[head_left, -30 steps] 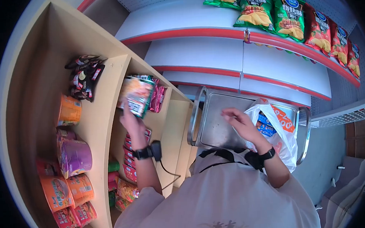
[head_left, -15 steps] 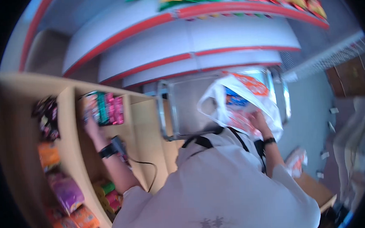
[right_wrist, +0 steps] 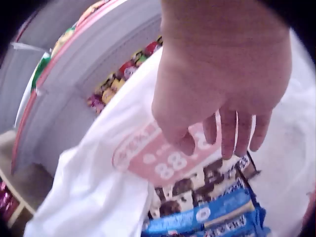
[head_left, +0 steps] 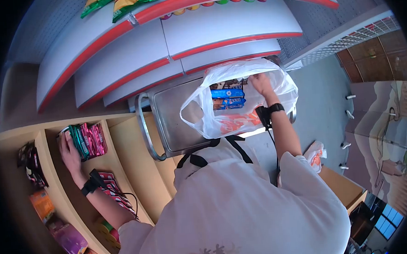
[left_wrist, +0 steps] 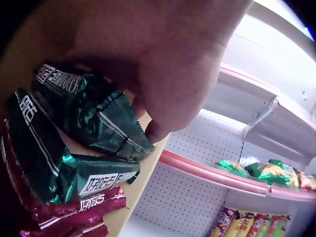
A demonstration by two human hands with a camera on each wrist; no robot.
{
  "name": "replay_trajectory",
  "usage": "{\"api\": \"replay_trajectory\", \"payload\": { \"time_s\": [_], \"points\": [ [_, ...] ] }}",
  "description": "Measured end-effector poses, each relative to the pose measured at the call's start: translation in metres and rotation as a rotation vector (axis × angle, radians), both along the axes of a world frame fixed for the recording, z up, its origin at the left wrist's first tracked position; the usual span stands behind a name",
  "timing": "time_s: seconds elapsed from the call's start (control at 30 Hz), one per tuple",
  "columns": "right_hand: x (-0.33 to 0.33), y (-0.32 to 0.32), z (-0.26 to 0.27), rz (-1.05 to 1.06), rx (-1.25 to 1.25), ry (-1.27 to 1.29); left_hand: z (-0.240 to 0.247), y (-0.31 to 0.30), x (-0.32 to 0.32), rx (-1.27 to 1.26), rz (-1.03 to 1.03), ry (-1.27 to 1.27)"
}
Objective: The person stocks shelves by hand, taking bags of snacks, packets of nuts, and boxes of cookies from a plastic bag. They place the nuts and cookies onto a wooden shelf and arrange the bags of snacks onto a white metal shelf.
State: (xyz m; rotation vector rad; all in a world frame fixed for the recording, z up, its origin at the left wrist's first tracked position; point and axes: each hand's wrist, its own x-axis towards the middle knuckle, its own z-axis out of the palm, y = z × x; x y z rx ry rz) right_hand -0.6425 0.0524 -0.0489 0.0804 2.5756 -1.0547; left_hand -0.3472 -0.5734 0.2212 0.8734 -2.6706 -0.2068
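My left hand (head_left: pixel 70 152) reaches into a compartment of the wooden shelf and rests its fingers along a row of packets. In the left wrist view, the nearest is a shiny green snack packet (left_wrist: pixel 89 111) beneath the palm, partly hidden by the hand. Another green packet (left_wrist: pixel 37 143) and magenta packets (left_wrist: pixel 81 210) lie beside it. My right hand (head_left: pixel 262 83) hangs over the mouth of a white plastic bag (head_left: pixel 207 113), its fingers loose and holding nothing. Inside the bag are blue snack packs (head_left: pixel 228 98) and black-and-white packs (right_wrist: pixel 185 192).
The bag stands on a metal cart (head_left: pixel 171 119). Orange and purple tubs (head_left: pixel 69 237) and dark packets (head_left: pixel 30 164) occupy the neighbouring compartment. Red packets (head_left: pixel 112 191) lie near my left forearm. Chip bags (head_left: pixel 137 1) line the upper white shelf; a cardboard box (head_left: pixel 338 189) stands at the right.
My left hand has carried a green packet to the row and released it there. My right hand has moved over the bag, and the head view has swung right.
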Motion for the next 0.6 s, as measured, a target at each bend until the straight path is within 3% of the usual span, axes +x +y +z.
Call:
{"api": "replay_trajectory", "payload": {
  "time_s": [0.03, 0.1, 0.17, 0.2, 0.23, 0.3, 0.37, 0.47, 0.5, 0.57, 0.6],
  "points": [
    [-0.004, -0.011, -0.011, 0.091, 0.144, -0.156, 0.001, 0.003, -0.001, -0.003, 0.014, 0.002],
    [0.011, -0.03, -0.056, 0.463, 0.181, -0.171, 0.006, 0.013, -0.004, -0.033, 0.058, -0.039],
    [0.05, -0.059, -0.027, 0.592, 0.506, 0.104, -0.001, 0.006, 0.0, -0.066, 0.037, -0.012],
    [0.05, -0.066, -0.039, 0.68, 0.555, 0.048, -0.001, 0.012, -0.001, -0.07, 0.044, -0.003],
    [0.054, -0.07, -0.039, 0.702, 0.562, 0.136, -0.002, 0.014, 0.0, -0.074, 0.052, 0.005],
    [0.044, -0.07, -0.071, 0.804, 0.44, 0.047, -0.001, 0.018, -0.001, -0.1, 0.07, -0.038],
    [0.042, -0.072, -0.065, 0.78, 0.307, 0.021, -0.007, 0.008, 0.002, -0.023, 0.001, 0.026],
    [0.036, -0.072, -0.078, 0.848, 0.096, 0.11, -0.006, 0.011, 0.003, -0.102, 0.069, -0.033],
    [0.041, -0.072, -0.086, 0.829, 0.078, 0.118, -0.001, 0.019, 0.003, -0.089, 0.059, -0.008],
    [0.059, -0.072, -0.091, 0.86, 0.361, 0.346, 0.018, 0.043, 0.003, -0.016, 0.068, 0.094],
    [0.062, -0.073, -0.093, 0.878, 0.339, 0.362, 0.022, 0.054, 0.009, -0.068, 0.101, 0.107]
  ]
}}
